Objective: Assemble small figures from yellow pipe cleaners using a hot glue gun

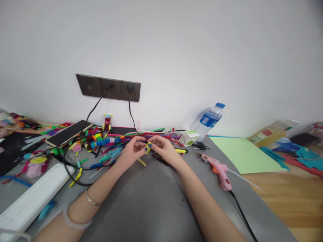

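Note:
A small yellow and blue piece [147, 148] is held between my two hands over the grey table [141, 208]. My left hand [132, 150] has its fingers bent, with the fingertips at the piece's left side. My right hand [163, 148] pinches the piece from the right between thumb and fingers. Under and beside the hands lie a yellow strip [141, 162] and a dark brown fuzzy strip [160, 159]. Behind them is a pile of coloured pipe cleaners [171, 135].
On the right lie a pink glue gun [220, 172] with its cord, keys [202, 146], a drink carton [188, 138] and a tilted water bottle [210, 118]. A phone [69, 133], black cables, small fuzzy figures and a white power strip [35, 196] are on the left.

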`<state>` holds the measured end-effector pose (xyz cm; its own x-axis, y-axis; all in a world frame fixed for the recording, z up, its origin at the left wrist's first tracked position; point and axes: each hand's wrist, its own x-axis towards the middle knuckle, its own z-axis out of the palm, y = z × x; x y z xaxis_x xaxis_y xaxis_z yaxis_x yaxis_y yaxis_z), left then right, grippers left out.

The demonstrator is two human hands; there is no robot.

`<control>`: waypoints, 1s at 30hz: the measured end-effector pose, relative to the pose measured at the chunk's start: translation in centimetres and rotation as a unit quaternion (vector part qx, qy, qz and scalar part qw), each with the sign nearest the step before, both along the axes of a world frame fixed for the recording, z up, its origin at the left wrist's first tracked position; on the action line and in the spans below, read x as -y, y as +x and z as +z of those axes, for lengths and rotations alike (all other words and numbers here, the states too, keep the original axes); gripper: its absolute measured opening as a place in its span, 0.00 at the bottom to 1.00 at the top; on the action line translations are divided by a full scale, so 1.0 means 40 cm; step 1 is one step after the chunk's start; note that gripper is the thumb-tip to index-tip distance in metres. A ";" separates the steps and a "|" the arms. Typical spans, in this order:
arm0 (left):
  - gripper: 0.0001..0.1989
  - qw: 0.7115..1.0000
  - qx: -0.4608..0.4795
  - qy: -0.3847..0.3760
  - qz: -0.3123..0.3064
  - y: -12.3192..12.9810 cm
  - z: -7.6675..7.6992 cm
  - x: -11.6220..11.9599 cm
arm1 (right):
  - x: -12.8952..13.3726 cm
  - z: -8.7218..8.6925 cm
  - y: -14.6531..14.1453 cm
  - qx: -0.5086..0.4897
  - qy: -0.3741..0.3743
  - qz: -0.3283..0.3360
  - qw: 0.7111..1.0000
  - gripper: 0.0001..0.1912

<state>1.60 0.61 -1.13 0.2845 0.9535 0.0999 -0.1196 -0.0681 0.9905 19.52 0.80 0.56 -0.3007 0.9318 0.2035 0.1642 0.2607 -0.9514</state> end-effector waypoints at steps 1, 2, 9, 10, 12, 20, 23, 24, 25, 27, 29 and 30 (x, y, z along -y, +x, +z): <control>0.20 1.000 -0.002 0.004 0.003 0.000 0.000 0.000 | -0.001 0.000 0.001 -0.004 0.001 -0.002 1.000 0.14; 0.19 1.000 -0.003 0.008 0.006 -0.001 0.000 -0.001 | -0.002 -0.001 0.002 -0.011 0.001 -0.005 1.000 0.14; 0.15 0.999 -0.034 0.019 0.005 -0.007 0.002 0.001 | -0.007 0.005 0.013 -0.072 -0.004 -0.022 0.997 0.14; 0.15 0.999 -0.035 0.019 0.007 -0.008 0.003 0.002 | -0.007 0.006 0.014 -0.078 -0.003 -0.026 0.997 0.14; 0.15 0.999 -0.033 0.022 0.009 -0.009 0.004 0.002 | -0.007 0.008 0.015 -0.085 -0.002 -0.029 0.996 0.13; 0.16 0.999 -0.025 0.023 0.028 -0.014 0.002 -0.001 | -0.013 0.002 0.021 -0.088 -0.009 -0.023 0.996 0.16; 0.16 0.999 -0.028 0.029 0.032 -0.017 0.000 -0.004 | -0.014 0.003 0.025 -0.084 -0.007 -0.017 0.996 0.17; 0.16 0.999 -0.030 0.031 0.033 -0.018 0.001 -0.004 | -0.014 0.004 0.027 -0.082 -0.007 -0.015 0.996 0.17; 0.16 0.998 -0.031 0.033 0.035 -0.019 0.001 -0.005 | -0.014 0.005 0.028 -0.081 -0.007 -0.012 0.997 0.17; 0.16 0.998 -0.032 0.036 0.041 -0.020 0.001 -0.005 | -0.013 0.008 0.030 -0.076 -0.010 -0.010 0.997 0.18; 0.15 0.998 -0.032 0.038 0.050 -0.021 0.002 -0.004 | -0.011 0.012 0.032 -0.067 -0.014 -0.016 0.998 0.18; 0.15 0.997 -0.032 0.038 0.053 -0.021 0.002 -0.004 | -0.011 0.014 0.032 -0.063 -0.015 -0.018 0.998 0.18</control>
<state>0.77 0.78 -1.05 0.1916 0.9687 0.1580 -0.0440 -0.1523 0.9874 20.82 1.22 1.12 -0.2401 0.9481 0.2087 0.0520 0.2272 -0.9725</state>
